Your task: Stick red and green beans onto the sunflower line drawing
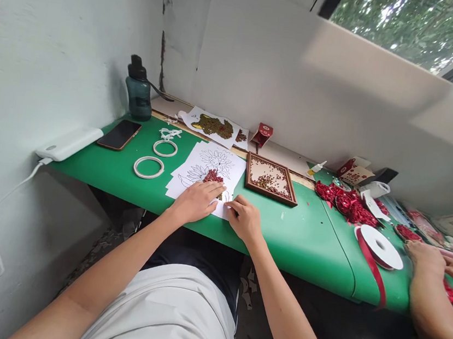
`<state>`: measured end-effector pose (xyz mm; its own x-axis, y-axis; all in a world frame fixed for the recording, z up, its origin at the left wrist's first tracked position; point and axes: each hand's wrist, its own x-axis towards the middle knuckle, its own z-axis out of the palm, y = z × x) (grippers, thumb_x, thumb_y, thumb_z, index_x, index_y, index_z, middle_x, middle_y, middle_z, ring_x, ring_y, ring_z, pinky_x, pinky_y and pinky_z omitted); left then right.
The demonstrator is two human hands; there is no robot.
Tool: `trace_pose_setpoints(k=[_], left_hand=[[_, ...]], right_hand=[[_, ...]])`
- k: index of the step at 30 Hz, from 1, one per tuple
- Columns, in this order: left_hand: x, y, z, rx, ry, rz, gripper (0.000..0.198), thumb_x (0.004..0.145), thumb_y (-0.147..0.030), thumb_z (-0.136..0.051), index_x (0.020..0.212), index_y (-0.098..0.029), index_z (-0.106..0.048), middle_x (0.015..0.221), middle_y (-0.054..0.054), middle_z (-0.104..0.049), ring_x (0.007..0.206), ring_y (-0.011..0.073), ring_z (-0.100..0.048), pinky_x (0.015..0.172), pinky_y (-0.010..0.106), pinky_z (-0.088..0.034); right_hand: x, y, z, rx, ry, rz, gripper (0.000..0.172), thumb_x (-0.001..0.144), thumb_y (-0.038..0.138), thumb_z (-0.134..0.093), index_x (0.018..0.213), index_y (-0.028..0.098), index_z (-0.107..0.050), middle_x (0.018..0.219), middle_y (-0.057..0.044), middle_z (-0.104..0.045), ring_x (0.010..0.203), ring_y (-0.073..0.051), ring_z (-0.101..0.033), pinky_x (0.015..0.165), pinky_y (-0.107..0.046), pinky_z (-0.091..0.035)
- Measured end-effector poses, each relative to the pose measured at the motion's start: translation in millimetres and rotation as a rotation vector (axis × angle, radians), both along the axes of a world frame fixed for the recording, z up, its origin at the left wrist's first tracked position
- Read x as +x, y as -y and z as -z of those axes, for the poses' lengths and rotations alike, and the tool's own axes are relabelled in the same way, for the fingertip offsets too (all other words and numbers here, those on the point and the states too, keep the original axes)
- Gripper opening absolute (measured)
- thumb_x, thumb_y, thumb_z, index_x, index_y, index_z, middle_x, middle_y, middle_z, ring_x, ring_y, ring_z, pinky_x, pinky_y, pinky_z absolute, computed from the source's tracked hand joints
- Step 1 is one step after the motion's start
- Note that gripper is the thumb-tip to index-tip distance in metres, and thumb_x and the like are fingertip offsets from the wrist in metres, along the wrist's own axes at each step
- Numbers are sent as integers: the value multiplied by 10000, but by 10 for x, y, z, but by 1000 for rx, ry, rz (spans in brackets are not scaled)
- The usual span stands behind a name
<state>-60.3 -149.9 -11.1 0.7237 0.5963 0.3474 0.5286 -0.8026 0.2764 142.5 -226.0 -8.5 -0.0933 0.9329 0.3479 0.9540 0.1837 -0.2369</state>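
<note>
A white sheet with a line drawing of flowers (210,166) lies on the green table (308,240), partly filled with red beads (212,177). My left hand (196,201) rests flat on the sheet's near part, fingers stretched out beside the beads. My right hand (245,218) sits at the sheet's near right corner with its fingers curled and pinched at the paper's edge; what it holds, if anything, is too small to make out.
A wooden tray of beads (271,179) lies right of the sheet. Two white rings (149,167), a phone (119,134), a power bank (68,143) and a dark bottle (139,89) stand left. Another person's hands (426,259) work at right by a red ribbon spool (380,246).
</note>
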Motion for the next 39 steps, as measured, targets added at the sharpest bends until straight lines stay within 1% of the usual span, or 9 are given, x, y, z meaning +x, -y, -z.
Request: trace_pose_setpoints(k=[5,12,19,23,27,31,33,36,39], left_hand=[[15,-20,18,-13,-45,-18,448,1044,-319,-459,1473,-264,-579,1575,29,-545,1490,243,-458,1206,444,-394],[13,-6,10,-29,-20,-85,644,1032,-354,-482,1639,-189,-340,1694,83,-355,1558,273,-355,1252,452,-351],[8,-21,16,-83,7,-122,618,1062,-450,-459,1614,-182,-383,1684,85,-374,1565,271,-344,1250,480,-364],[10,-17,14,-93,1,-117,499,1059,-411,-472,1515,-215,-528,1627,63,-475,1537,274,-394,1250,482,-369],[3,-14,8,-81,96,-177,500,1027,-321,-510,1509,-189,-516,1614,90,-484,1484,272,-458,1224,470,-416],[-20,-1,-26,-77,127,-163,351,1011,-235,-499,1315,-239,-674,1474,63,-607,1398,257,-527,1193,443,-452],[-30,13,-50,-52,120,-140,435,1016,-240,-504,1441,-260,-597,1556,60,-537,1450,266,-476,1204,452,-436],[-30,24,-67,1,92,-89,644,1038,-302,-513,1650,-295,-313,1727,36,-284,1574,277,-307,1239,480,-377],[-7,9,-35,3,-9,-13,548,1070,-424,-482,1605,-329,-410,1697,17,-357,1579,273,-311,1233,490,-365]], right_hand=[[25,-48,-4,40,-110,242,412,933,178,-470,1183,222,-794,943,-64,-695,693,-168,-595,631,-290,-395],[8,-75,4,-53,-31,257,414,932,159,-485,1189,234,-801,913,-61,-685,711,-178,-595,605,-299,-337],[31,-68,14,-6,-77,223,326,957,213,-507,1104,230,-798,940,-62,-693,710,-178,-610,619,-293,-355],[36,-68,11,3,-97,207,280,976,238,-517,1031,233,-791,936,-58,-693,733,-185,-625,628,-295,-357],[33,-69,7,-2,-115,195,267,988,251,-509,992,231,-775,946,-64,-694,746,-189,-626,625,-292,-351],[30,-71,4,-11,-106,188,256,1001,264,-501,1000,229,-755,961,-59,-690,738,-182,-609,622,-293,-331],[26,-70,0,-13,-109,183,245,1009,290,-509,995,226,-745,961,-55,-687,738,-180,-602,624,-294,-325],[15,-68,-14,-14,-116,181,243,1015,317,-514,984,224,-736,945,-54,-681,740,-182,-596,625,-294,-319],[2,-65,-28,-23,-112,191,245,1014,309,-506,978,225,-734,921,-51,-673,720,-177,-584,618,-295,-310]])
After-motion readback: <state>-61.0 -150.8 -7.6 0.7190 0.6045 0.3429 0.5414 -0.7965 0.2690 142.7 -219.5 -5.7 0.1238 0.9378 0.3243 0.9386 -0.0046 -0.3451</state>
